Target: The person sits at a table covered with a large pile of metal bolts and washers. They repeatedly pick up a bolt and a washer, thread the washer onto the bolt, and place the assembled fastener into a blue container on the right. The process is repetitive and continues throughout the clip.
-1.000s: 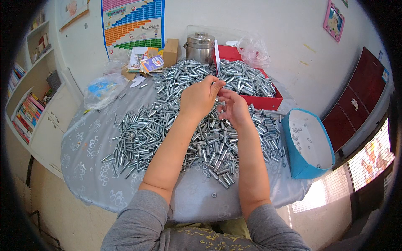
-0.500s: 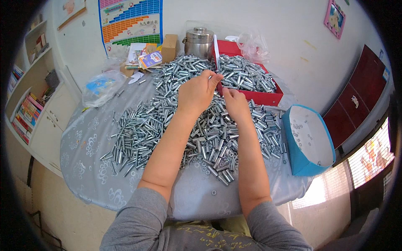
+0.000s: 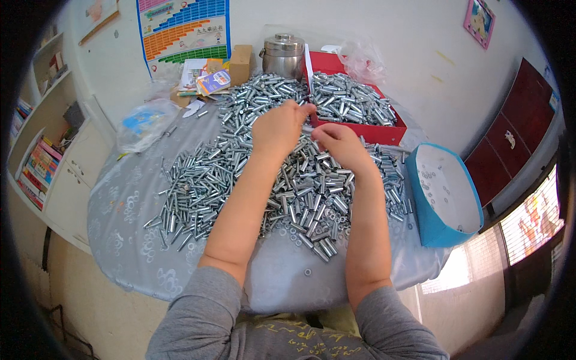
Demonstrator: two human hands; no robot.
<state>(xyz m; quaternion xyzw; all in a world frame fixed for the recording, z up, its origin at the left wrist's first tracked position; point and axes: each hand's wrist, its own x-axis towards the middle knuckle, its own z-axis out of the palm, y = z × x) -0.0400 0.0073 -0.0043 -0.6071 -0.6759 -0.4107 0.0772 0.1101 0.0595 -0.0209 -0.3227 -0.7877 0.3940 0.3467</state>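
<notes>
- Fingers of left hand (image 3: 279, 127) pinch a small shiny metal sleeve (image 3: 308, 108); right hand (image 3: 337, 143) curls just beside it, its grip too hidden to tell.
- Both hands hover over heap of smooth silvery cylinders (image 3: 300, 186) on grey patterned tablecloth (image 3: 120, 204).
- Red box (image 3: 384, 131) behind holds more sleeves.
- Blue bag (image 3: 441, 198), white-lined, stands right.

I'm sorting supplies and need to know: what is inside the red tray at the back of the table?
The red tray holds a heap of short silver metal sleeves, like those spread over the table. The heap covers its floor, so anything beneath cannot be seen.
</notes>
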